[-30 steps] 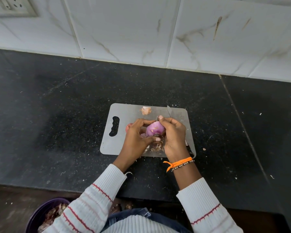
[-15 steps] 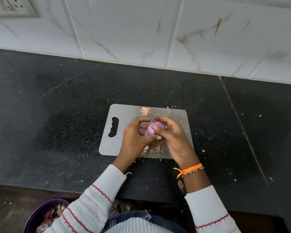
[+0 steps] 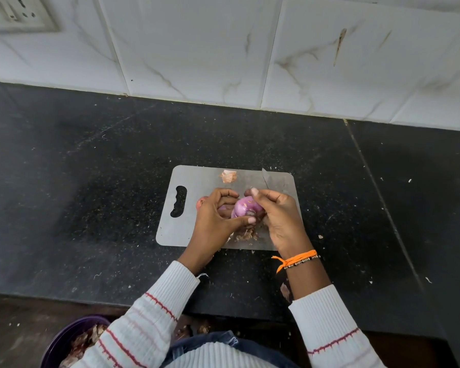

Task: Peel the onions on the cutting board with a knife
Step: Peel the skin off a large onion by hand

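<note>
Over the cutting board (image 3: 194,181), a mostly peeled purple onion (image 3: 243,208) is gripped by the left hand (image 3: 218,219); skin is pinched by the right hand (image 3: 276,216). Scraps (image 3: 246,235) lie at six o'clock, the knife (image 3: 265,177) at one. More onions seem left.

Black stone counter (image 3: 91,181) – marbled wall tiles (image 3: 197,49), socket (image 3: 14,11); purple bowl (image 3: 64,338) of peelings below.

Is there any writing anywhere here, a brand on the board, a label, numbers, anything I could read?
None can be read.
Cutting board: plain grey, no print visible.
Knife: only the blade tip shows, no mark visible.
Switch plate on the wall: sockets and switches, no legible lettering.
Wrist threads: beads only, no letters.
</note>
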The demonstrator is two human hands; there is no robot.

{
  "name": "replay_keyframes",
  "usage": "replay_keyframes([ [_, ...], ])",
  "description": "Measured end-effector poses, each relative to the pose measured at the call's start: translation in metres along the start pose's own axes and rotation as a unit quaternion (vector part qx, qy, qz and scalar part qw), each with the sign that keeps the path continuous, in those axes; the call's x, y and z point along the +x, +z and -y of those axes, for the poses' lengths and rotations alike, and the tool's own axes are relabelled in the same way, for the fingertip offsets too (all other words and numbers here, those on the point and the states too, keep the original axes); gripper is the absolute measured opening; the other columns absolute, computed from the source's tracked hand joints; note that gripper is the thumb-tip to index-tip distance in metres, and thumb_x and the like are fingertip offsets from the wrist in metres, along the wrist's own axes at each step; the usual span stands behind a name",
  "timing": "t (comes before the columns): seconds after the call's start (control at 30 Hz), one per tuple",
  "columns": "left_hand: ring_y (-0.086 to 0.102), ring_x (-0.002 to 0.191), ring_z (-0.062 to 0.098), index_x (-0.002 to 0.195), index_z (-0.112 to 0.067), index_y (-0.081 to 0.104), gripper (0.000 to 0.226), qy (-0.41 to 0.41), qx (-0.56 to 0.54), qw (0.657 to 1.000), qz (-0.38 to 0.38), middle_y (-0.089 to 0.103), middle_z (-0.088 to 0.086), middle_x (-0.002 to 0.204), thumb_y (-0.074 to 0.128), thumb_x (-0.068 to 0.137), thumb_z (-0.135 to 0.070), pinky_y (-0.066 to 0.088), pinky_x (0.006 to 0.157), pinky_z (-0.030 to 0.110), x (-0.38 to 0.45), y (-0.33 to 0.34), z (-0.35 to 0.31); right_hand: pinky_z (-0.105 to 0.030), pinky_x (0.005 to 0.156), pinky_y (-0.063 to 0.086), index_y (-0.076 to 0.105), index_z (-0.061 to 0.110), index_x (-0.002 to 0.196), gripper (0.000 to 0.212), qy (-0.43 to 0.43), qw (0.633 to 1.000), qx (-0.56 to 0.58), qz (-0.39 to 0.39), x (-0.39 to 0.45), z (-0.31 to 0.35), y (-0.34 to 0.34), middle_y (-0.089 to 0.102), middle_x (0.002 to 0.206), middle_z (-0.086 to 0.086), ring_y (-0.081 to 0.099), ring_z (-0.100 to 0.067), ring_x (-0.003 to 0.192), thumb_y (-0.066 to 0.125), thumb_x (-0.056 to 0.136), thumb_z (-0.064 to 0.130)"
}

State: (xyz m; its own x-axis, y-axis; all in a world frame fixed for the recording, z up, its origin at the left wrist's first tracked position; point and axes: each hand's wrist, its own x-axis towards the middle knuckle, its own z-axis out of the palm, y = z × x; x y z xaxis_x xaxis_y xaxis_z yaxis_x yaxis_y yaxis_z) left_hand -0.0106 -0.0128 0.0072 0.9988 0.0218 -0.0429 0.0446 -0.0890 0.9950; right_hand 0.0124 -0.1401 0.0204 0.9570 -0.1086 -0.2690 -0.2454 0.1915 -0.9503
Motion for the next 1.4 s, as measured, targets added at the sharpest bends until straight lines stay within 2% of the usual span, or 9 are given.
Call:
replay_keyframes([
  [0.13,0.068,0.081,0.016,0.104,-0.012,0.056,0.054,-0.001,-0.018,1.0,-0.009,0.068,0.005,0.094,0.085,0.059,-0.005,0.057,0.074,0.031,0.001,0.0,-0.003,-0.026,0.065,0.057,0.069,0.007,0.083,0.022,0.005,0.999,0.043,-0.014,0.0,-0.001,-0.004,0.07,0.085,-0.008,0.066,-0.017,0.079,0.051,0.096,0.011],
  [0.27,0.065,0.076,0.011,0.102,-0.018,0.056,0.057,0.004,0.009,1.0,-0.029,0.068,-0.001,0.091,0.088,0.056,-0.012,0.056,0.07,0.026,0.002,-0.002,-0.006,-0.038,0.079,0.055,0.069,0.008,0.095,0.013,-0.007,0.999,0.011,0.034,-0.006,0.0,-0.002,0.07,0.091,-0.004,0.065,-0.019,0.089,0.059,0.091,0.015],
  [0.43,0.063,0.07,-0.005,0.105,-0.01,0.055,0.058,0.033,0.047,0.998,-0.023,0.066,-0.007,0.084,0.087,0.057,-0.005,0.048,0.061,0.01,-0.002,-0.001,-0.009,-0.023,0.057,0.054,0.066,0.009,0.089,0.009,0.005,1.0,0.011,0.014,-0.01,0.002,0.008,0.068,0.083,-0.007,0.066,-0.015,0.074,0.07,0.081,0.009],
  [0.53,0.062,0.069,-0.003,0.105,-0.013,0.055,0.058,0.018,0.032,0.999,-0.019,0.065,-0.008,0.082,0.087,0.057,-0.008,0.052,0.064,0.018,-0.002,-0.004,-0.01,-0.025,0.067,0.058,0.067,0.004,0.096,0.012,0.012,0.998,0.03,0.051,-0.008,0.003,0.001,0.07,0.09,-0.01,0.067,-0.019,0.082,0.064,0.084,0.002],
  [0.67,0.066,0.084,0.026,0.104,-0.019,0.055,0.057,-0.001,0.014,1.0,-0.023,0.067,0.0,0.092,0.088,0.057,-0.015,0.056,0.075,0.041,-0.002,-0.007,-0.005,-0.028,0.076,0.058,0.067,0.004,0.102,0.018,0.009,0.994,0.018,0.105,-0.006,0.006,-0.008,0.069,0.103,-0.01,0.066,-0.021,0.094,0.052,0.091,0.0],
  [0.87,0.065,0.079,0.012,0.103,-0.018,0.056,0.057,0.002,0.013,0.999,-0.029,0.067,0.001,0.094,0.088,0.057,-0.013,0.054,0.068,0.023,-0.001,-0.006,-0.008,-0.025,0.074,0.057,0.066,0.008,0.102,0.018,0.012,0.993,0.029,0.116,-0.011,0.009,-0.006,0.067,0.104,-0.011,0.065,-0.02,0.094,0.053,0.092,0.001],
  [1.03,0.058,0.066,-0.006,0.1,-0.012,0.055,0.054,0.035,0.053,0.998,-0.03,0.064,-0.006,0.083,0.087,0.057,-0.005,0.045,0.058,0.008,-0.003,-0.001,-0.011,-0.03,0.067,0.056,0.065,0.01,0.088,0.008,0.018,0.999,0.032,-0.002,-0.015,0.002,0.016,0.067,0.087,-0.011,0.065,-0.022,0.08,0.065,0.084,0.002],
  [1.23,0.061,0.079,0.01,0.097,-0.019,0.055,0.056,0.033,0.057,0.997,-0.035,0.065,-0.002,0.088,0.089,0.054,-0.012,0.051,0.071,0.026,-0.005,-0.002,-0.006,-0.027,0.056,0.055,0.068,0.008,0.076,0.014,0.003,0.998,0.01,-0.069,-0.012,-0.001,0.019,0.066,0.073,-0.006,0.064,-0.015,0.067,0.068,0.085,0.02],
  [1.4,0.062,0.076,0.009,0.097,-0.02,0.054,0.054,0.012,0.002,1.0,-0.029,0.064,-0.006,0.086,0.088,0.056,-0.008,0.054,0.068,0.027,-0.003,-0.008,-0.009,-0.026,0.067,0.058,0.069,0.008,0.092,0.02,0.002,0.999,0.026,0.027,-0.011,0.001,0.007,0.07,0.092,-0.01,0.066,-0.02,0.085,0.049,0.096,0.011],
])
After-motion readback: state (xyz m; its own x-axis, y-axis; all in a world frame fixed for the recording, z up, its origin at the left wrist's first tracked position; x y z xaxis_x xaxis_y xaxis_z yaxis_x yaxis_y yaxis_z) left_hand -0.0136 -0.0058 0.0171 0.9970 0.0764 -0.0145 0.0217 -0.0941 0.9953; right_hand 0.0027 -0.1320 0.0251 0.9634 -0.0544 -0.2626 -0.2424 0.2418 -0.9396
